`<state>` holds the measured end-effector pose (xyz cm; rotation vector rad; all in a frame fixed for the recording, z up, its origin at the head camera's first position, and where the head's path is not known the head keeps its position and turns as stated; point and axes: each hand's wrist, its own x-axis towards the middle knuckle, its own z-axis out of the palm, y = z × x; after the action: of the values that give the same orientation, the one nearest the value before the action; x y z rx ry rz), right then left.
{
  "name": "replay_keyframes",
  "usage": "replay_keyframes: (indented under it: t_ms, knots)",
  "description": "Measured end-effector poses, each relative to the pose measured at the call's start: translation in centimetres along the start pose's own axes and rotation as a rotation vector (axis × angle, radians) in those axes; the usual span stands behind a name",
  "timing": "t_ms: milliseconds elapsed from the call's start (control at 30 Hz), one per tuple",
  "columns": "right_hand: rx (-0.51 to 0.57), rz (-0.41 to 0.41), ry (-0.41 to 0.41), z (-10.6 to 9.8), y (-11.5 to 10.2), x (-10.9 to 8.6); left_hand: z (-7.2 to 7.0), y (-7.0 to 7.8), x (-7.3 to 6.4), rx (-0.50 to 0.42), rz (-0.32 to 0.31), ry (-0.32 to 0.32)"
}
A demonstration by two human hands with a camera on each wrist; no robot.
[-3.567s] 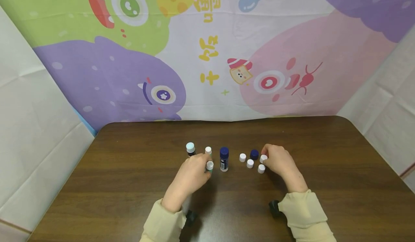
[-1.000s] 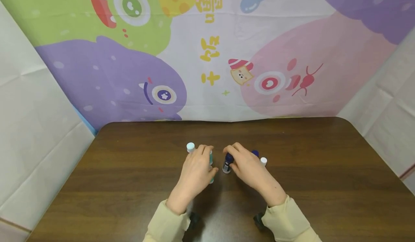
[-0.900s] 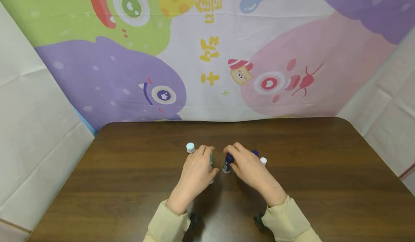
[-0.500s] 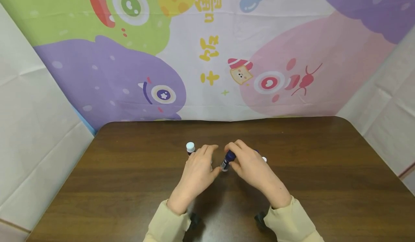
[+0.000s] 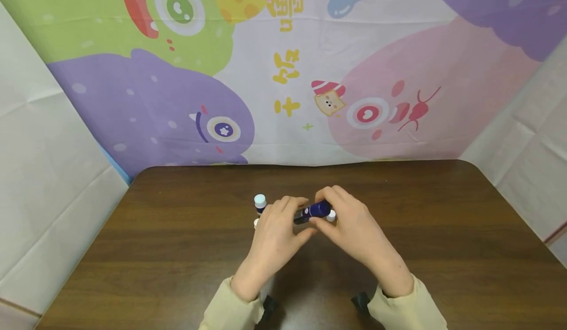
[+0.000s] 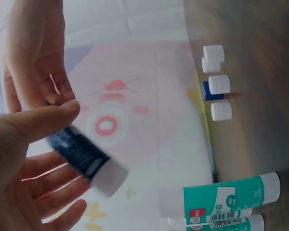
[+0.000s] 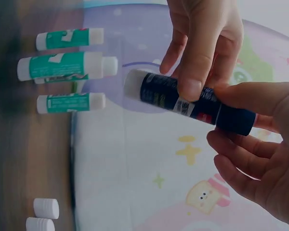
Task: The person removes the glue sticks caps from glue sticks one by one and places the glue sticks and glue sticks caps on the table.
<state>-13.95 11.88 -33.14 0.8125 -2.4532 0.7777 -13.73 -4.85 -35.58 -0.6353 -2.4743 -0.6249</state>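
Observation:
A dark blue glue stick (image 5: 305,215) with a blue cap is raised above the table, tilted nearly sideways between the hands. My right hand (image 5: 356,224) pinches its capped end with thumb and fingers; the right wrist view shows the cap (image 7: 235,120) in that grip. Around the lower part of the tube is my left hand (image 5: 274,236), thumb on the near side and loosely spread fingers on the far side. In the left wrist view, the glue stick's whitish base (image 6: 109,178) points away from the right hand.
Several green glue sticks (image 7: 67,102) stand on the table (image 5: 177,251), mostly hidden behind my left hand in the head view. A light-blue-capped stick (image 5: 260,201) stands behind them. White caps (image 6: 221,110) and a blue cap (image 6: 211,91) lie to the right.
My right hand left the white caps, took the upright blue glue stick by its cap, lifted it and tipped it sideways. My left hand moved from the green stick toward the tube.

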Motion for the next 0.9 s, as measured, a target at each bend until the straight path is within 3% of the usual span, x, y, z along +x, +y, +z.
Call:
replay_keyframes:
  t_ms: [200,333,900]
  knots:
    - [0.041,-0.005,0.033,-0.4,-0.4,0.0,-0.3,0.3,0.2,-0.022,0.033,0.121]
    - [0.057,-0.005,0.045,-0.5,-0.4,0.0,-0.5,0.2,0.3,-0.022,0.058,0.168]
    - [0.157,-0.103,0.069,-0.2,-0.2,0.1,-1.3,-0.1,0.4,-0.05,0.09,0.214]
